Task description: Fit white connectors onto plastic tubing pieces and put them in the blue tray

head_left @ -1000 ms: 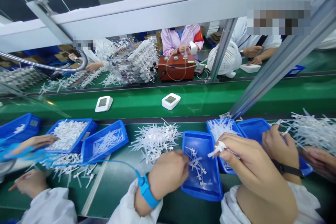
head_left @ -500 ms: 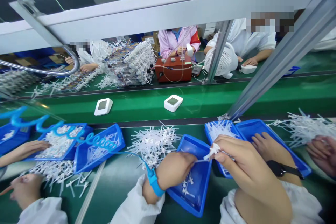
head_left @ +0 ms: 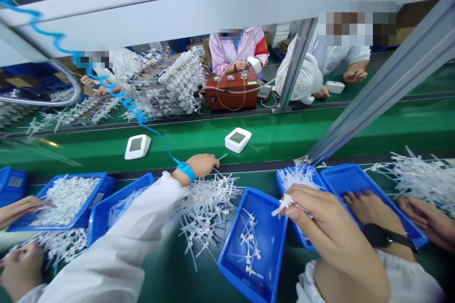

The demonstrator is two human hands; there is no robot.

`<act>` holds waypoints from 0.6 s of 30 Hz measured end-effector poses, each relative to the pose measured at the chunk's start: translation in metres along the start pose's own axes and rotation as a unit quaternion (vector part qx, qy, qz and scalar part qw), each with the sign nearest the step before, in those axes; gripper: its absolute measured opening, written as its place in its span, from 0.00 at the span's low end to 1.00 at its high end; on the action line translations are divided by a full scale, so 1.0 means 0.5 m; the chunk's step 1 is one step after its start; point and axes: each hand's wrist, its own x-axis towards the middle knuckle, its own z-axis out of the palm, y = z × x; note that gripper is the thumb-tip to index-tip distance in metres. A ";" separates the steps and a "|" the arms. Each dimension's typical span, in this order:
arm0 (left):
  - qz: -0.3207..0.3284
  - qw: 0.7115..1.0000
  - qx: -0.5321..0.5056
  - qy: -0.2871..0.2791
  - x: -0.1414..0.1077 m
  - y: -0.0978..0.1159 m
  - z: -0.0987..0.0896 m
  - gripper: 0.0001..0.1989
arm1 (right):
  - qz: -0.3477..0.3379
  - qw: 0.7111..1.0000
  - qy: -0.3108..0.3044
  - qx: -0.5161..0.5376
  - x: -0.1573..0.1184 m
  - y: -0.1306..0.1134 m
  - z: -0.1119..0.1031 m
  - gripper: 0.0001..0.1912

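This looks like a factory. A long green strip [head_left: 185,144] runs across the middle, and two white gadgets [head_left: 238,140] with little screens sit on it. People in white or pink coats [head_left: 219,52] are on both sides. The near worktop [head_left: 167,277] has blue trays [head_left: 272,241] and heaps of small white plastic bits [head_left: 209,201].

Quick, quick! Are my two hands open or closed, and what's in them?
Left hand: closed, pinching a thin tube.
Right hand: closed, pinching white plastic connectors.
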 end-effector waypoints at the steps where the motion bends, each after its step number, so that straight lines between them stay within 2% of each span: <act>1: 0.004 1.000 0.001 -0.013 0.013 -0.007 0.012 0.11 | 0.002 1.000 0.002 -0.001 0.001 0.000 0.000 0.22; 4: 0.007 0.999 0.002 -0.041 0.027 -0.018 0.037 0.12 | 0.007 1.000 0.001 0.000 0.002 -0.001 -0.001 0.21; 6: 0.002 0.999 0.003 -0.048 0.017 -0.018 0.035 0.11 | 0.010 1.000 0.000 0.001 0.003 -0.004 -0.003 0.20; 8: -0.008 0.999 0.003 -0.031 -0.006 -0.010 0.019 0.09 | 0.009 1.000 -0.001 0.007 0.005 -0.006 -0.005 0.20; 10: -0.012 1.000 0.000 0.011 -0.042 0.017 -0.001 0.11 | 0.003 1.000 -0.004 0.015 0.006 -0.009 -0.006 0.19; 12: 0.004 0.998 -0.008 0.059 -0.083 0.073 -0.010 0.16 | -0.002 1.000 -0.006 0.022 0.005 -0.011 -0.006 0.18; 14: 0.050 0.994 -0.022 0.091 -0.122 0.155 0.005 0.19 | 0.004 1.000 -0.006 0.026 0.002 -0.011 -0.006 0.18; 16: 0.118 0.988 -0.036 0.089 -0.148 0.248 0.046 0.15 | 0.012 1.000 -0.005 0.028 -0.003 -0.011 -0.007 0.19; 18: 0.237 0.967 -0.053 0.081 -0.161 0.330 0.105 0.11 | 0.015 0.999 -0.005 0.032 -0.008 -0.011 -0.008 0.20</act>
